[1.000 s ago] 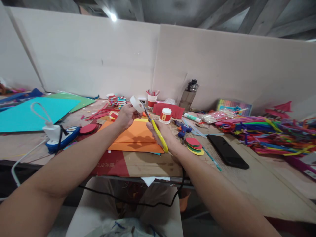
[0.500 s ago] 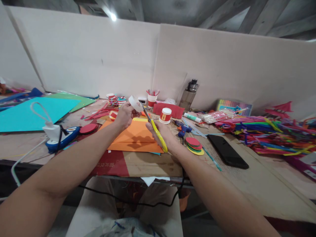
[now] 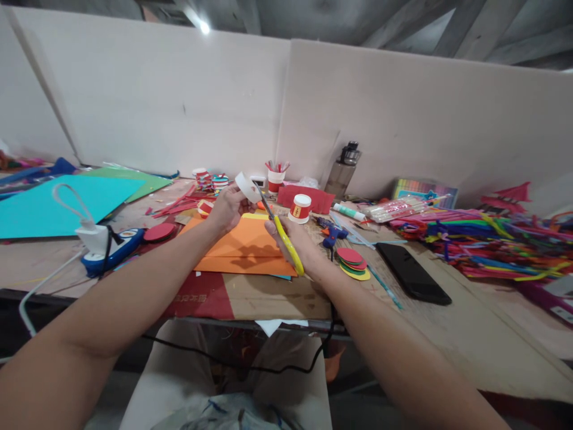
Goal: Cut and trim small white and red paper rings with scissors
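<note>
My left hand [image 3: 227,208] is closed on a small white paper cup [image 3: 248,186], held tilted above the table. My right hand [image 3: 293,240] grips yellow-handled scissors [image 3: 282,234]; their blades point up and left and meet the cup's edge. Under both hands lie orange paper sheets [image 3: 244,251] on a cardboard piece [image 3: 250,295].
A stack of coloured paper circles [image 3: 353,263], a blue glue gun [image 3: 330,233], a black phone [image 3: 412,273] and a heap of pipe cleaners [image 3: 483,242] lie to the right. Left are a blue power strip [image 3: 110,249], cyan paper [image 3: 49,206] and red scraps. A bottle [image 3: 342,172] stands at the wall.
The cup has turned a little in my left hand against the scissor blades. Both hands stay in nearly the same place.
</note>
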`<state>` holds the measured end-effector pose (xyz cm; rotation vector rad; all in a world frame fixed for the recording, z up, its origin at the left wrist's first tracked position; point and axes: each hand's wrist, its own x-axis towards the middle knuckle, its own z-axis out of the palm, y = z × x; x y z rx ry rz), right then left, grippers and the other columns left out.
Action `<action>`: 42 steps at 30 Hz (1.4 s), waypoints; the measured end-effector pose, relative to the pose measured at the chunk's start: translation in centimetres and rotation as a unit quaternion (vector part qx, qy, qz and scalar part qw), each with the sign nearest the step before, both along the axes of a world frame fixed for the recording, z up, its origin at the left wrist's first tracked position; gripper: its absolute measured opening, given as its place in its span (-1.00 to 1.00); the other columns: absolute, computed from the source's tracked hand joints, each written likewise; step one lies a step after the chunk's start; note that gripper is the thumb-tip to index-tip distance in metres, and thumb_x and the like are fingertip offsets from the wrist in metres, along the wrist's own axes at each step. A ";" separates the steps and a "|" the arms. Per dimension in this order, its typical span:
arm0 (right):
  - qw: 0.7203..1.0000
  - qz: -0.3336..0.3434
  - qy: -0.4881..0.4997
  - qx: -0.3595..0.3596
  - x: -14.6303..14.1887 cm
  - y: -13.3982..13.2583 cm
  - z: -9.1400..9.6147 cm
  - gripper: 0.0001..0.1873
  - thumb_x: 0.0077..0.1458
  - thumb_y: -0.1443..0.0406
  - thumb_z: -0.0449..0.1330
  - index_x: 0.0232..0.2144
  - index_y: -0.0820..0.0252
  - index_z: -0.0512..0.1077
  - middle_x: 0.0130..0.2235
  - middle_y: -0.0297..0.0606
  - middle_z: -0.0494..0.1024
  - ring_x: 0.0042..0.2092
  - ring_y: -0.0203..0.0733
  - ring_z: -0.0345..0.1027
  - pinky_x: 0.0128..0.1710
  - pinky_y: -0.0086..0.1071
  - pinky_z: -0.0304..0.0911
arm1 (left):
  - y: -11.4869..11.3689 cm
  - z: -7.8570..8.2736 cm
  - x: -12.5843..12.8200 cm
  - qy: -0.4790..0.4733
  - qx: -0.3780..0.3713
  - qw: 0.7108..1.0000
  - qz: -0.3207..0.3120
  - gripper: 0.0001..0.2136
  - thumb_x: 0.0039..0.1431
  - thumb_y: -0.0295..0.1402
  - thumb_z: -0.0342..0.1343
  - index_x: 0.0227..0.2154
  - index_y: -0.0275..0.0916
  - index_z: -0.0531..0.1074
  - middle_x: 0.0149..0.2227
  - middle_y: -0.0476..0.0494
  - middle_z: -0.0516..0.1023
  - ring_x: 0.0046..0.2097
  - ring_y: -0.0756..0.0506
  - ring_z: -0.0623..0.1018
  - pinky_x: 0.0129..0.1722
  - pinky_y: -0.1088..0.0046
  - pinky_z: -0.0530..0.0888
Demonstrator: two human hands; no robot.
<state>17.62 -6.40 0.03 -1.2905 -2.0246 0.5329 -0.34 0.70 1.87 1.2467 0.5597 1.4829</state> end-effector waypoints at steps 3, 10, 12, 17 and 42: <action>1.000 0.004 0.007 -0.013 0.1 -0.1 0.0 -0.50 0.21 -0.18 -0.04 -0.35 0.11 0.25 -0.47 -0.40 0.33 -0.49 -0.35 0.16 -0.51 -0.47 -0.03 | 0.0 0.0 0.0 -0.001 0.001 1.000 0.002 -0.78 -0.17 -0.38 0.27 -0.43 -0.27 0.38 -0.51 -0.01 0.51 -0.46 0.02 0.53 -0.55 0.59 0.36; 1.000 0.002 0.012 -0.026 0.0 -0.2 0.2 -0.49 0.19 -0.20 -0.03 -0.34 0.09 0.27 -0.48 -0.40 0.32 -0.51 -0.35 0.16 -0.54 -0.48 -0.01 | 0.6 -0.2 -0.2 -0.011 -0.014 1.000 0.000 -0.77 -0.18 -0.39 0.29 -0.43 -0.28 0.39 -0.49 0.01 0.52 -0.49 0.08 0.49 -0.53 0.62 0.36; 1.000 -0.001 0.015 -0.028 0.0 -0.2 0.1 -0.49 0.18 -0.20 -0.03 -0.34 0.09 0.28 -0.48 -0.40 0.33 -0.51 -0.35 0.16 -0.55 -0.48 -0.01 | 0.6 -0.2 -0.2 -0.007 -0.021 1.000 0.004 -0.78 -0.18 -0.39 0.29 -0.43 -0.28 0.40 -0.50 0.01 0.51 -0.52 0.10 0.46 -0.54 0.63 0.35; 1.000 0.000 0.011 -0.027 0.0 -0.3 0.3 -0.48 0.19 -0.20 -0.03 -0.34 0.11 0.28 -0.46 -0.37 0.36 -0.50 -0.34 0.18 -0.53 -0.47 0.00 | 0.2 0.0 0.0 0.005 -0.026 1.000 0.012 -0.78 -0.17 -0.37 0.28 -0.44 -0.28 0.39 -0.53 0.00 0.49 -0.52 0.08 0.47 -0.56 0.63 0.34; 0.999 0.008 0.025 -0.030 -0.2 -0.7 0.8 -0.42 0.17 -0.24 -0.07 -0.37 0.13 0.27 -0.43 -0.35 0.39 -0.48 -0.34 0.21 -0.51 -0.46 0.05 | -0.4 0.6 0.1 0.019 -0.002 1.000 0.014 -0.76 -0.15 -0.32 0.29 -0.47 -0.28 0.35 -0.56 0.01 0.47 -0.56 0.07 0.45 -0.58 0.59 0.31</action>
